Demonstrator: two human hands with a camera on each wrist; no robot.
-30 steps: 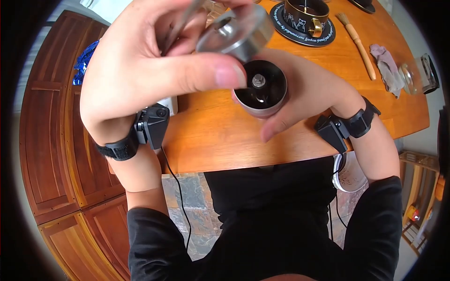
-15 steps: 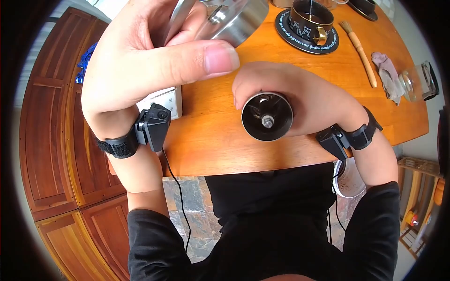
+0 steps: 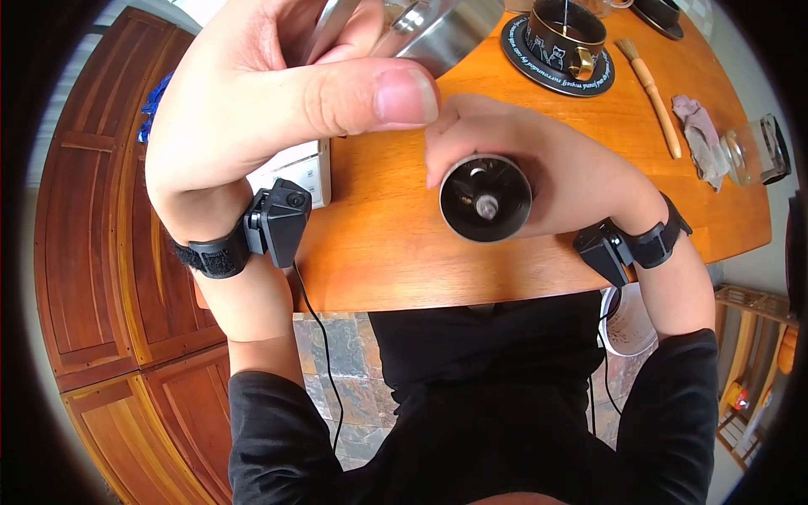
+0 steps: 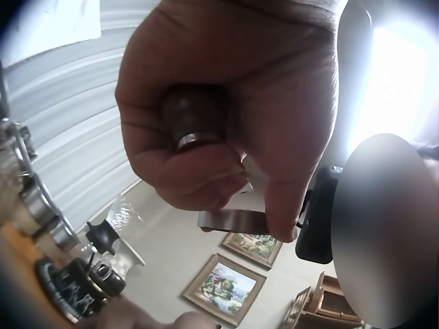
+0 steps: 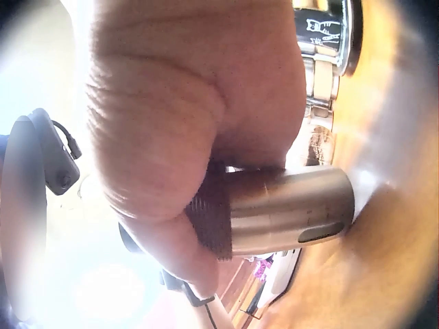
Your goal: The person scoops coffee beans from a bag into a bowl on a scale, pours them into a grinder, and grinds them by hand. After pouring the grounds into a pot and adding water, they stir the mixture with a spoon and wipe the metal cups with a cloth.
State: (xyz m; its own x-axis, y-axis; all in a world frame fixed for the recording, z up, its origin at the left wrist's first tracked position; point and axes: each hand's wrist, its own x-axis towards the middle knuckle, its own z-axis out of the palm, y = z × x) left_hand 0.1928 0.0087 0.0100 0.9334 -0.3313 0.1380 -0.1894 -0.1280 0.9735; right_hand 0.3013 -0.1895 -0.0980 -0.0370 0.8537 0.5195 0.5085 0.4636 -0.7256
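Observation:
My left hand (image 3: pixel 244 109) holds a coffee grinder's crank lid, its round steel cap (image 3: pixel 459 38) near the top of the head view. In the left wrist view the fingers curl round the dark crank knob (image 4: pixel 195 113), and the thumb is at the cap's edge (image 4: pixel 236 221). Lower and to the right, my right hand (image 3: pixel 547 172) grips the steel grinder body (image 5: pixel 295 209). Its open mouth (image 3: pixel 459 202) faces the head camera, showing a dark inside with a metal shaft end (image 3: pixel 486 207). Lid and body are apart, both above the wooden table (image 3: pixel 387 252).
Farther back, a black cat-patterned cup (image 3: pixel 566 42) stands on a black saucer (image 3: pixel 539 76). To its right lie a wooden-handled brush (image 3: pixel 652 93), a crumpled cloth (image 3: pixel 699 139) and a glass jar (image 3: pixel 745 151). A white device (image 3: pixel 307 172) sits behind the left wrist. Below the table edge is a white bucket (image 3: pixel 627 328).
The lid has moved up and away from the grinder's mouth, where it hung close over it. The right hand has turned the body, and its mouth has shifted slightly right and toward me.

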